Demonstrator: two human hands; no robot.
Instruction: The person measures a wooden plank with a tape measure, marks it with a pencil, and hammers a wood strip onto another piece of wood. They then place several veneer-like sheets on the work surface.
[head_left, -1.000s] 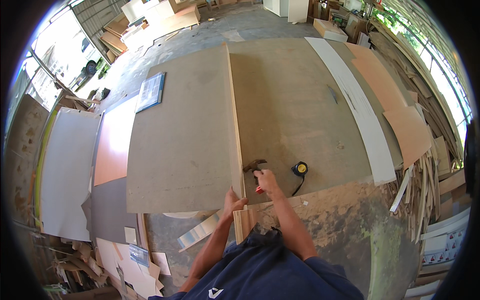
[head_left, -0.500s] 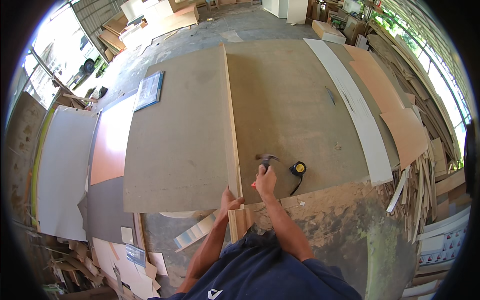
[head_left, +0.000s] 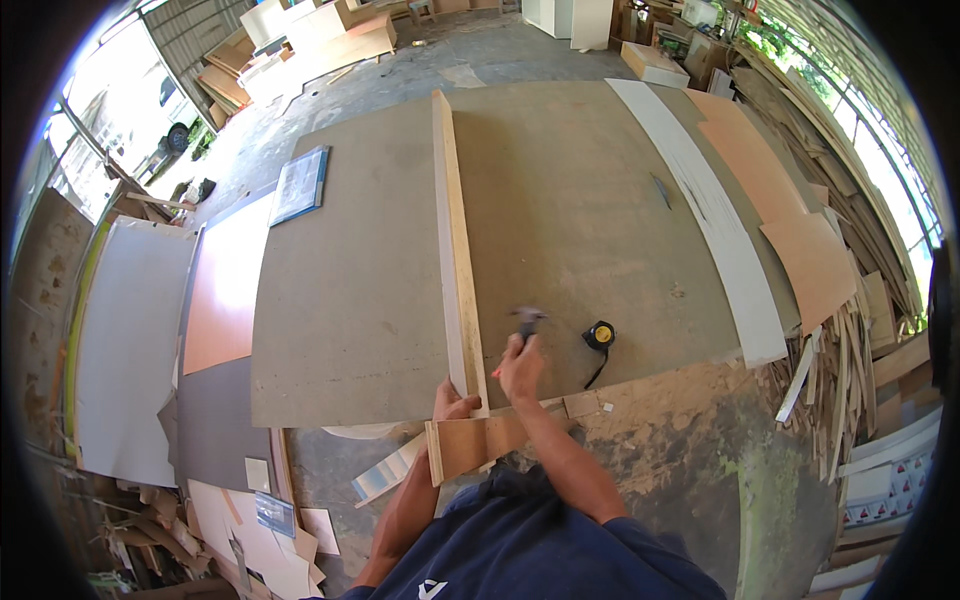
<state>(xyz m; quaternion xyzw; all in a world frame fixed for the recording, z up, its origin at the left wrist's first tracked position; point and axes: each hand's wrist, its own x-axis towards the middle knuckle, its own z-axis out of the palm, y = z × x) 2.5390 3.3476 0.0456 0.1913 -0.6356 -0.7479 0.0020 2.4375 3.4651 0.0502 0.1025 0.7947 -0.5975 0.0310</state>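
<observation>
A long wooden strip [head_left: 452, 230] runs lengthwise over the large brown sheet [head_left: 350, 270], showing a whitish face and a raw wood edge. Its near end is in the grip of my left hand [head_left: 456, 400], fingers closed round it. In my right hand [head_left: 521, 371] is a claw hammer [head_left: 529, 317], held just right of the strip with its head blurred by motion. Against the strip's near end, close to my body, lies a brown wooden board [head_left: 475, 447]; whether the two are joined I cannot tell. A black and yellow tape measure [head_left: 600, 335] rests right of the hammer.
A white strip [head_left: 700, 210] and orange-brown sheets [head_left: 810, 265] lie on the right, beside stacked offcuts [head_left: 840, 380]. A blue-edged flat packet [head_left: 299, 185] sits at the far left of the brown sheet. A large pale panel [head_left: 130, 340] stands farther left.
The long strip has turned, showing more of its whitish face, and its far end has shifted left. The board near my body has swung left. The hammer has moved slightly left.
</observation>
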